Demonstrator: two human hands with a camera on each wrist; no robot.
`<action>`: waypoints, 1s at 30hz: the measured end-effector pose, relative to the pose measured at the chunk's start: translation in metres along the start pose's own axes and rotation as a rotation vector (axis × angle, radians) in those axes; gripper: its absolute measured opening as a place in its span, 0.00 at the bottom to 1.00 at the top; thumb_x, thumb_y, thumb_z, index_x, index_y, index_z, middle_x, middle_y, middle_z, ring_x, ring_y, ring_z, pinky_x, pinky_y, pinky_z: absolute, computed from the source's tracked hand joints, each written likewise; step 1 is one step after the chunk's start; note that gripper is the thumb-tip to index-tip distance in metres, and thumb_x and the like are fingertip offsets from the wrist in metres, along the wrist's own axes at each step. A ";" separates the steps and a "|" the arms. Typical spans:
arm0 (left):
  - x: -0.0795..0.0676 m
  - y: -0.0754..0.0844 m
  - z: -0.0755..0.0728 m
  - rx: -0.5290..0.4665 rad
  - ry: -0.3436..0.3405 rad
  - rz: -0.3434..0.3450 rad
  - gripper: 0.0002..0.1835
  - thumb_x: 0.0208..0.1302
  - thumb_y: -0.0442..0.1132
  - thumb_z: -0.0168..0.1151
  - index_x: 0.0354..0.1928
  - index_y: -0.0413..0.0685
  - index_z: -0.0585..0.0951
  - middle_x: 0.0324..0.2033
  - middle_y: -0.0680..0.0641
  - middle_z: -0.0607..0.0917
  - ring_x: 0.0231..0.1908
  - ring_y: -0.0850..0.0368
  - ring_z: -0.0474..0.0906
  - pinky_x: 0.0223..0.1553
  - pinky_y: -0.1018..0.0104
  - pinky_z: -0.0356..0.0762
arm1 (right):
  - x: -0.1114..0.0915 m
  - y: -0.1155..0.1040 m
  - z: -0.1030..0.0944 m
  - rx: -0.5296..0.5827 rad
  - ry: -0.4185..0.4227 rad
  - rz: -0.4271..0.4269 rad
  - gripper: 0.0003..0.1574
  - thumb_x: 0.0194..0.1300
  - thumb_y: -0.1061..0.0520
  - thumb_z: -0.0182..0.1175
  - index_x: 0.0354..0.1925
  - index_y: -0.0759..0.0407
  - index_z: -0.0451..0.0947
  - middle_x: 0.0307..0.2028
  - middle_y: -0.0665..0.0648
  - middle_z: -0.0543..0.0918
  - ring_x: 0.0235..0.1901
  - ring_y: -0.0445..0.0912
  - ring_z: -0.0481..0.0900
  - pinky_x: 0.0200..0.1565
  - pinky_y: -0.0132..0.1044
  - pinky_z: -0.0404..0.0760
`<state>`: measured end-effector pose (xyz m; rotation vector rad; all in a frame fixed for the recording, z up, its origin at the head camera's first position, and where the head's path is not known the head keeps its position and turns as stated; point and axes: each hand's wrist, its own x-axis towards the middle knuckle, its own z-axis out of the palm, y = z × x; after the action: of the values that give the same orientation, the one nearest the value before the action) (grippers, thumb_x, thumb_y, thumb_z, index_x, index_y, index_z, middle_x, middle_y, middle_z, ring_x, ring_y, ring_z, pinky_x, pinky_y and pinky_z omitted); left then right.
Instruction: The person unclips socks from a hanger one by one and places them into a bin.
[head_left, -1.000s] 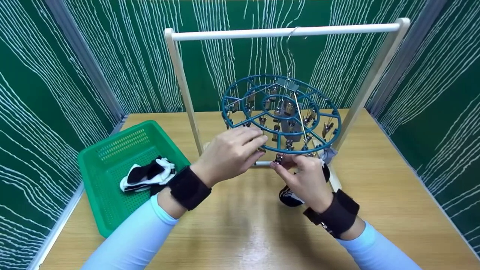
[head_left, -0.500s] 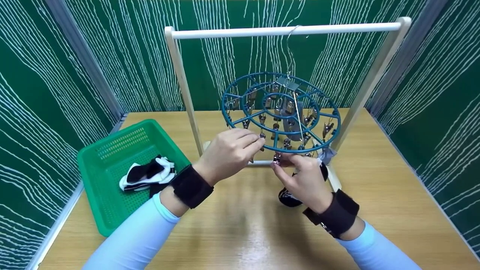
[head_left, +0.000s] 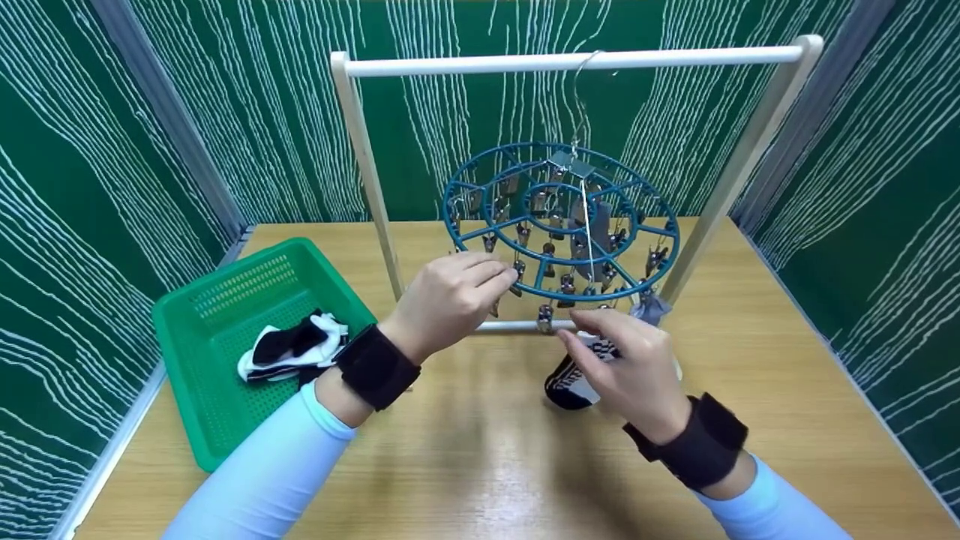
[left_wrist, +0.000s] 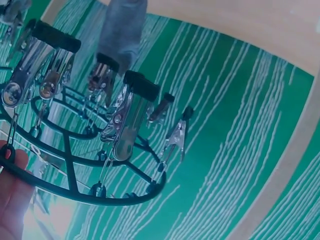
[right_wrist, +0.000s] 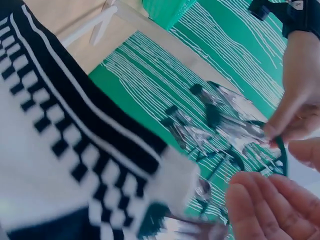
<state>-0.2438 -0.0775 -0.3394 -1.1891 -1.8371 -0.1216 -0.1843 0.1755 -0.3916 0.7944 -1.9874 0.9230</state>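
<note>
A round blue-green clip hanger (head_left: 547,295) with several metal clips hangs from a rack. My left hand (head_left: 457,291) pinches its near-left rim, fingers and thumb also showing at the rim in the left wrist view. A metal clip (head_left: 545,318) dangles at the front rim between my hands. My right hand (head_left: 634,367) is just right of that clip, thumb and index finger apart and nothing between them; its fingers (right_wrist: 260,210) look straight in the right wrist view. Behind it hangs a black-and-white checkered sock (head_left: 571,384), close up in the right wrist view (right_wrist: 75,130).
A grey sock (head_left: 591,247) hangs at the hanger's far side, and grey fabric (head_left: 649,309) at its right. The wooden rack (head_left: 724,180) surrounds the hanger. A green basket (head_left: 187,390) with black-and-white socks (head_left: 292,349) stands at left on the wooden table (head_left: 480,480). Green walls enclose it.
My right hand has let go of the front clip and drawn back to the right, so more of the checkered sock shows. The hanger has turned slightly, my left hand moving left with it.
</note>
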 end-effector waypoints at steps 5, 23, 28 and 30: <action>-0.002 -0.003 0.000 -0.015 -0.003 -0.011 0.07 0.70 0.25 0.69 0.42 0.40 0.92 0.37 0.45 0.95 0.41 0.51 0.93 0.50 0.60 0.92 | 0.005 -0.002 -0.014 0.042 0.167 -0.070 0.10 0.55 0.71 0.73 0.39 0.68 0.90 0.33 0.64 0.92 0.29 0.54 0.87 0.50 0.17 0.82; -0.010 -0.012 -0.003 -0.038 -0.023 -0.026 0.08 0.70 0.23 0.67 0.44 0.38 0.91 0.39 0.43 0.95 0.45 0.49 0.94 0.55 0.59 0.91 | 0.008 0.037 -0.041 -0.160 0.058 0.016 0.21 0.64 0.75 0.64 0.55 0.73 0.86 0.57 0.72 0.87 0.60 0.69 0.83 0.76 0.26 0.69; -0.010 -0.017 -0.004 -0.024 -0.038 -0.023 0.07 0.70 0.24 0.68 0.44 0.38 0.91 0.41 0.43 0.95 0.46 0.50 0.94 0.55 0.60 0.90 | 0.007 0.041 -0.040 -0.157 0.029 0.000 0.18 0.65 0.73 0.67 0.54 0.72 0.87 0.54 0.71 0.89 0.60 0.68 0.84 0.78 0.29 0.68; -0.011 -0.019 -0.004 -0.019 -0.043 -0.024 0.07 0.71 0.24 0.68 0.44 0.38 0.91 0.41 0.42 0.95 0.47 0.49 0.94 0.56 0.60 0.90 | 0.007 0.041 -0.039 -0.154 0.021 -0.006 0.17 0.65 0.73 0.67 0.53 0.71 0.88 0.53 0.71 0.90 0.59 0.67 0.84 0.78 0.30 0.68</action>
<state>-0.2545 -0.0974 -0.3385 -1.1914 -1.8923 -0.1282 -0.2039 0.2282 -0.3823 0.7003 -2.0096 0.7613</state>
